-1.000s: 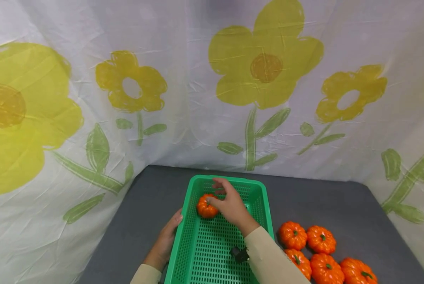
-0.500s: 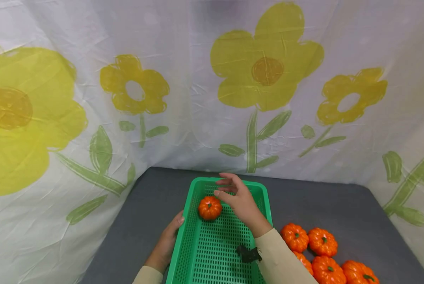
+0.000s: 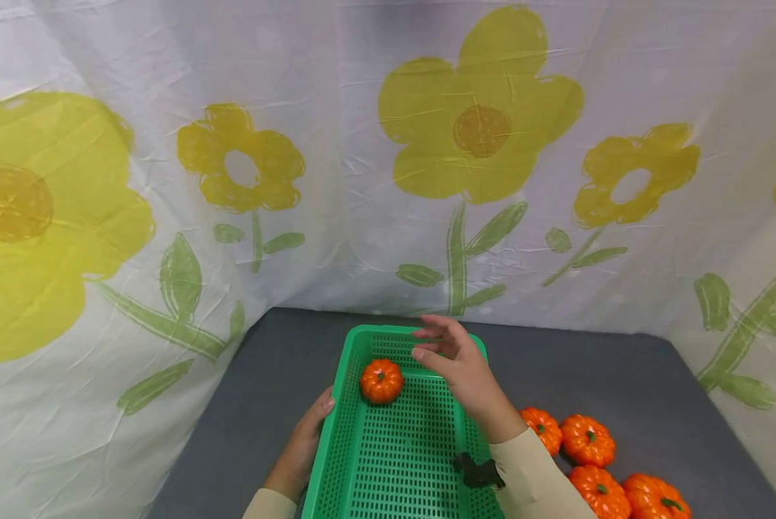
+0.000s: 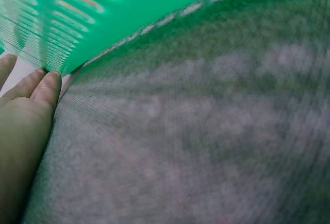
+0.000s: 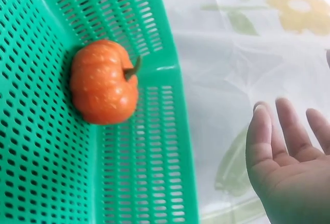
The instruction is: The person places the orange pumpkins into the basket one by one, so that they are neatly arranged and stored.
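Pumpkin, small, orange, moulded plastic with a green stem (image 3: 381,380): it lay inside the green perforated plastic basket (image 3: 397,461), on the floor near the far left corner, close to the left wall. The right-wrist view showed it tipped on its side, stem pointing toward the basket wall. No hand touched it.

Right hand (image 3: 462,367): it hovered above the far right part of the basket, clear of the pumpkin. The fingers (image 5: 260,131) were spread and relaxed, holding nothing; the right-wrist view confirmed an empty palm. A beige sleeve (image 3: 537,479) covered the forearm, and a dark wrist-mounted device (image 3: 477,473) sat over the basket's near right section.

Left hand (image 3: 303,443): it rested against the outside of the basket's left wall, fingers extended together along the plastic. The left-wrist view showed the fingertips (image 4: 46,87) touching the wall at its base, where it met the grey felt-like table surface (image 3: 622,375). This contact probably served to steady the light basket against sliding.

Remaining stock: four further orange plastic pumpkins (image 3: 583,461) were grouped on the table just right of the basket, partly hidden by the right forearm, within easy reach of the right hand.

Surroundings: a white sheet printed with yellow flowers (image 3: 479,122) enclosed the table on three sides.
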A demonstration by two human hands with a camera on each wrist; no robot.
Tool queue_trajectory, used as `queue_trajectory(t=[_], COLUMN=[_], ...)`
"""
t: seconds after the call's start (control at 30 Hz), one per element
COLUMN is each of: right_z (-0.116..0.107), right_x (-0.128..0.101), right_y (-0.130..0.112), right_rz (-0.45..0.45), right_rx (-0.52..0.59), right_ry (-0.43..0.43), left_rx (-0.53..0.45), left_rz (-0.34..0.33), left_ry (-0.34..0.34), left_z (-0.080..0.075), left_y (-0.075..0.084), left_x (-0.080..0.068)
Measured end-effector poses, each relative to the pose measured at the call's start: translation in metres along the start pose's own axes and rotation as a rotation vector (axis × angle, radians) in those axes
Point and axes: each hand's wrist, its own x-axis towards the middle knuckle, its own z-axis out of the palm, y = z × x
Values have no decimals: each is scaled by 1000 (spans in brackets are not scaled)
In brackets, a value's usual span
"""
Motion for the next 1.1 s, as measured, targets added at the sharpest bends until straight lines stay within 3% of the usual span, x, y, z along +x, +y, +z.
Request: queue_trajectory(t=[0.47, 1.1], right_z=[-26, -60], right_x=[-19, -50], right_y=[-20, -20], right_rz=[-43, -64], right_rx=[-90, -148], right_ry=[58, 155], left_rx=[16, 26], left_rz=[3, 4], left_ry=[11, 27], left_z=[-2, 1], left_y=[-2, -1], left_x=[1, 1])
